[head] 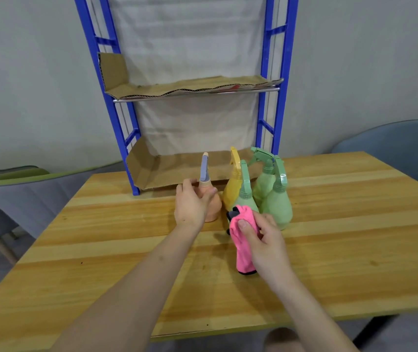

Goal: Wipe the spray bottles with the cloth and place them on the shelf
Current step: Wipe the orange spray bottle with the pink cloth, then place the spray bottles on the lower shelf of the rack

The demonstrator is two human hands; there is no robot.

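Note:
Several spray bottles stand together on the wooden table (101,250) in front of the shelf. My left hand (192,204) grips the peach bottle (213,207) with the blue-grey trigger, which stands upright on the table. My right hand (264,240) holds a pink cloth (243,240) with a dark edge, close in front of a green bottle (246,194). A yellow bottle (233,186) and two more green bottles (276,204) stand behind and to the right. The blue-framed shelf (266,97) rises behind them, its two levels lined with cardboard and bare of bottles.
A grey chair with a green rim (12,194) stands at the table's left. A blue-grey chair (393,146) stands at the back right. A pale wall is behind the shelf. The table's near edge runs below my forearms.

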